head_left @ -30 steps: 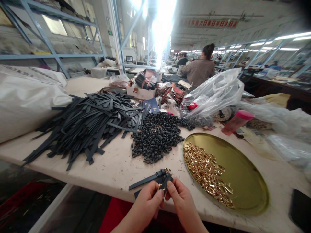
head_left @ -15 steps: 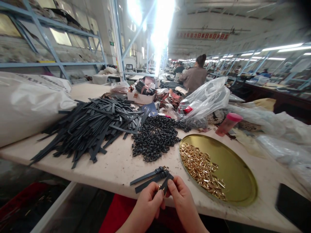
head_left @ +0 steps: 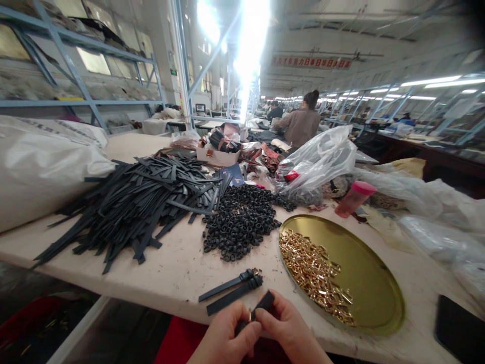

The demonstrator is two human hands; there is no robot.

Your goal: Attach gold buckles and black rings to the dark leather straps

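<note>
Between my two hands, at the table's front edge, is a dark strap [head_left: 264, 301] with a gold buckle [head_left: 250, 314] on it. My left hand [head_left: 232, 331] is closed around the buckle end, and its fingertips partly cover the metal. My right hand [head_left: 285, 323] pinches the strap beside the buckle, with a flat end sticking up past the fingers. Just beyond my hands lie two dark straps with buckles and loops [head_left: 234, 293], side by side. To the right, an oval gold tray [head_left: 373, 283] carries a heap of small gold buckles [head_left: 312, 273].
A large pile of dark strips [head_left: 140, 202] spreads over the left of the table, beside a heap of small black loops [head_left: 240, 222]. A white sack [head_left: 45, 172], a pink-lidded jar [head_left: 354, 199], a clear plastic bag [head_left: 322, 162] and a black phone-like slab [head_left: 458, 326] surround the work area.
My hands have shifted slightly down and turned the strap, so its free end points up to the right. The view has tilted a little; the piles stay put.
</note>
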